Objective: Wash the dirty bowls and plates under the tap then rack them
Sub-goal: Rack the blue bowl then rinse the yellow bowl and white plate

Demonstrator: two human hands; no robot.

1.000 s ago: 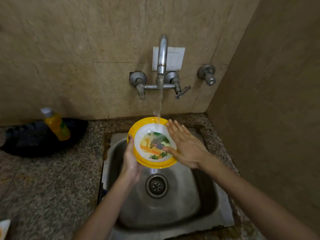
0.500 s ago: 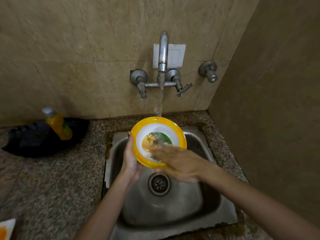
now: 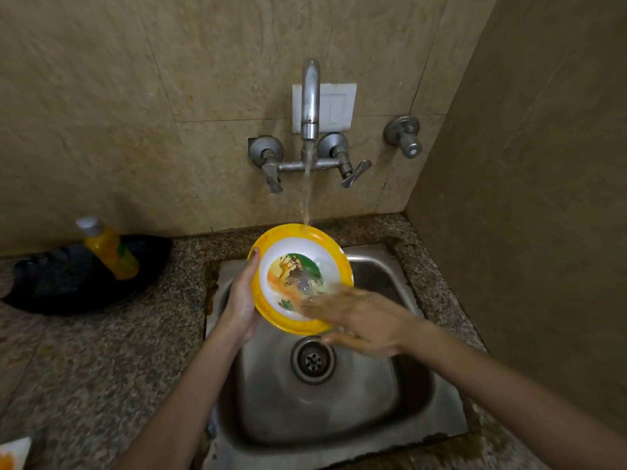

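Two hands are working over the sink (image 3: 339,408): the left hand (image 3: 242,300) is gripping the left rim of the yellow bowl (image 3: 295,266), while the right hand (image 3: 359,320), blurred, is lying with stretched fingers across the bowl's lower inside. The bowl is being held tilted above the sink's drain (image 3: 312,359). From the tap (image 3: 310,96) behind the sink, water (image 3: 307,195) is running onto the bowl's far rim. Left of the sink, a yellow bottle (image 3: 112,252) is sitting in a black tray (image 3: 61,286) on the table (image 3: 84,368).

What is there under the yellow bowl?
The steel sink, with its drain showing just below the rim. The bowl and right hand cover the basin's far part.
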